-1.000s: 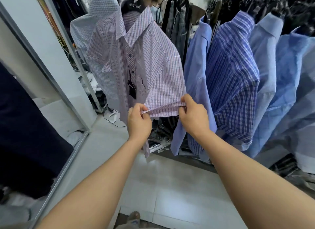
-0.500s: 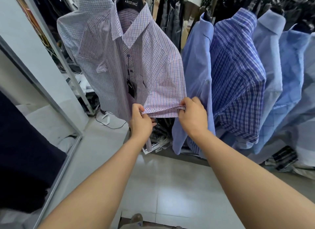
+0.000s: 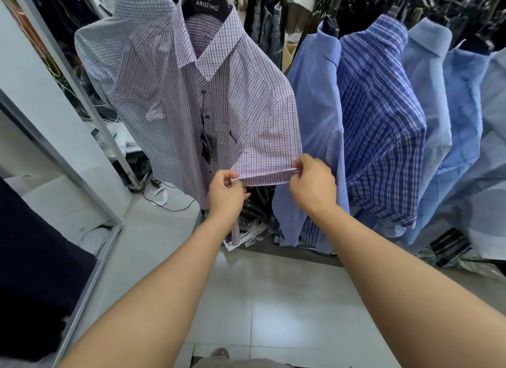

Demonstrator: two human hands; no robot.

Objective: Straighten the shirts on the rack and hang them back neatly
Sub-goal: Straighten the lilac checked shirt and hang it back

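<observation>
Pale floor tiles spread below crowded rows of hanging clothes, and we take the pink checked shirt as our marker. It hangs on a black hanger with its front turned towards us. Just right of it hangs a plain blue shirt, and beyond that a blue plaid shirt. At the checked shirt's lower right, our left hand and right hand each pinch one end of its sleeve hem between thumb and curled fingers, stretching the turned-up edge flat between them. We judge the sleeve is being smoothed. Pulling too hard sideways could drag the shoulder off the hanger or swing the shirt askew. Letting go unevenly might let the fold crease again. A dark tag dangles at the placket, left of the hem.
</observation>
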